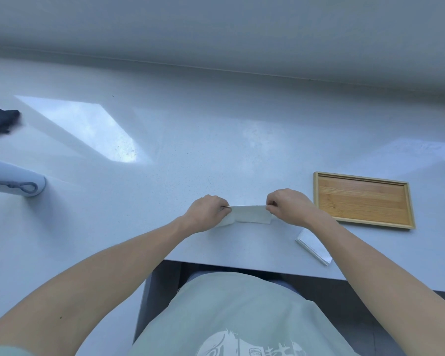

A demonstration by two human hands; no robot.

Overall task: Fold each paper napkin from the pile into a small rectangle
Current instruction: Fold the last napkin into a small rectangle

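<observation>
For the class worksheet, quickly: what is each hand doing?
Left hand: pinches the napkin.
Right hand: pinches its other end.

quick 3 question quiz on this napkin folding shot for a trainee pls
1. True or false: the wooden tray already holds folded napkins.
2. What does each hand grip? A) the tray B) one end of the napkin C) nothing
3. Fill in: the napkin pile lies under the person's ____ forearm.

Key:
1. False; the tray shows only bare wood.
2. B; the left hand and right hand each pinch an end.
3. right
</observation>
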